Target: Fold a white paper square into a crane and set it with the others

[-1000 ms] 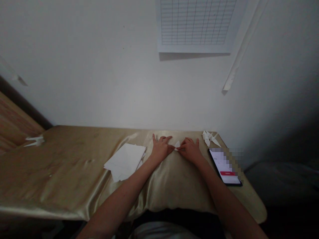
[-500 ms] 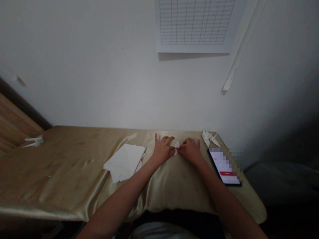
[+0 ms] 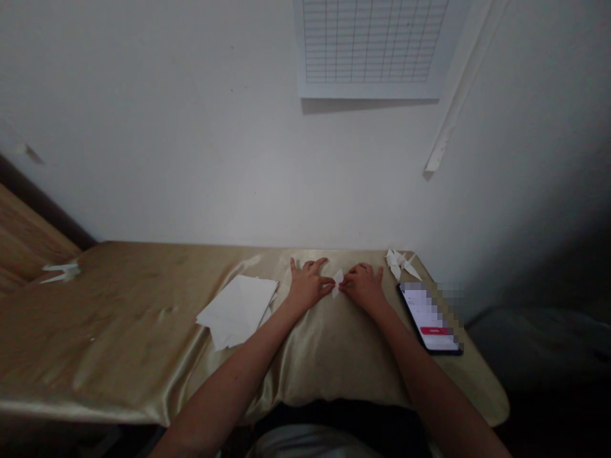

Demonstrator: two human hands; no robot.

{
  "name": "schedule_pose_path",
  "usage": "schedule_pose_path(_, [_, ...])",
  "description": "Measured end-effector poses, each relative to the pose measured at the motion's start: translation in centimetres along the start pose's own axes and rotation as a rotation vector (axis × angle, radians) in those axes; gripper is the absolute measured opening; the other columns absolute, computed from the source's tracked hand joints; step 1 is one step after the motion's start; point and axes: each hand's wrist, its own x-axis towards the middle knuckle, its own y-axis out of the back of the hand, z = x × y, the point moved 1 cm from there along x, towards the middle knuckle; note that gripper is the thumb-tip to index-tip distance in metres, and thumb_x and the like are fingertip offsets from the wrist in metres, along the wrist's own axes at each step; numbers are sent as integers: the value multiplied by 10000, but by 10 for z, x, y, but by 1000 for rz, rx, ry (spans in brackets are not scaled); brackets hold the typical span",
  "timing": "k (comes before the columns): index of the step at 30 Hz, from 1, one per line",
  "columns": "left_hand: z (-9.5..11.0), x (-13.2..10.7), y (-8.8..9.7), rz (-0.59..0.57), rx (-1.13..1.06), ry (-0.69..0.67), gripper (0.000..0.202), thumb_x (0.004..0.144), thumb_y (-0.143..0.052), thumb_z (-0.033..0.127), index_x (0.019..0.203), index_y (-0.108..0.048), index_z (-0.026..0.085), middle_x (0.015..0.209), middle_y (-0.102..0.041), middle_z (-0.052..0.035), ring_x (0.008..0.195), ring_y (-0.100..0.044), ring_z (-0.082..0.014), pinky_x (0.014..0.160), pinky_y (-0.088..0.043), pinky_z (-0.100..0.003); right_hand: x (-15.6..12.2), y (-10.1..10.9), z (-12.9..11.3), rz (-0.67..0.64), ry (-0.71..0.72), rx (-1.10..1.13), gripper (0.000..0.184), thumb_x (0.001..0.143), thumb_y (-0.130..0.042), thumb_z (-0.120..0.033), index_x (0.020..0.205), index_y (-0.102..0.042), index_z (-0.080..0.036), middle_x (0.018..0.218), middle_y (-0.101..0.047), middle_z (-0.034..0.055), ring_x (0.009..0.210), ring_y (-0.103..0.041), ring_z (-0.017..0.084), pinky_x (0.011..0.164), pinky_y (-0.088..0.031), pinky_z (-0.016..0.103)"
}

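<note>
A small folded white paper piece (image 3: pixel 337 281) lies on the gold satin cloth (image 3: pixel 143 331) of the table, between both my hands. My left hand (image 3: pixel 306 285) rests on the cloth with its fingertips pinching the paper's left side. My right hand (image 3: pixel 363 286) is curled, its fingers pinching the paper's right side. Most of the paper is hidden by my fingers.
A stack of white paper sheets (image 3: pixel 238 308) lies left of my hands. Folded white paper figures (image 3: pixel 401 264) sit at the back right. A phone (image 3: pixel 429 317) with a lit screen lies to the right. More folded paper (image 3: pixel 60 272) rests far left. A grid chart (image 3: pixel 372 48) hangs on the wall.
Both hands have stayed on the small paper, with only slight shifts of the fingers. The view has tilted a little.
</note>
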Motion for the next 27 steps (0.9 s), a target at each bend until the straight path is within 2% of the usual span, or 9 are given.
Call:
schedule_pose_path(6, [-9,0,-7,-45,-116,128,211,898,-656,536,933,-816,403,1458,-558,-25,1295,-510,-370,1104,-89,-835,-1,2,1,-30,-30,69,206,907,-632,-439,907,-772,-288,1225,-638,71,1349,-397,340,1110,-65,783])
schedule_pose_path(13, [-10,2,-7,-196,-260,272,148,885,-697,479,926,-808,392,1502,-516,7,1384,-423,-338,1123,-82,-803,2,-10,5,9,-157,151,161,866,-702,-433,918,-778,-300,1226,-625,59,1281,-457,313,1127,-172,672])
schedule_pose_path(19, [-7,0,-4,-214,-305,235,90,834,-761,424,852,-796,343,1528,-493,32,1432,-352,-340,1136,-64,-781,4,-15,9,68,-176,138,216,861,-705,-436,1014,-778,-303,1220,-629,75,1244,-476,307,1120,-204,593])
schedule_pose_path(23, [-4,0,-6,-183,-318,259,47,817,-790,366,857,-792,342,1508,-512,16,1423,-370,-335,1131,-89,-783,5,-16,10,63,-115,152,165,872,-698,-396,991,-797,-340,1195,-651,65,1218,-489,296,1109,-223,555])
schedule_pose_path(27, [-4,0,-6,-183,-326,264,48,818,-787,379,849,-793,342,1509,-509,23,1426,-362,-339,1138,-86,-776,6,-18,11,74,-91,178,135,857,-717,-382,944,-812,-342,1178,-669,58,1207,-496,293,1095,-253,513])
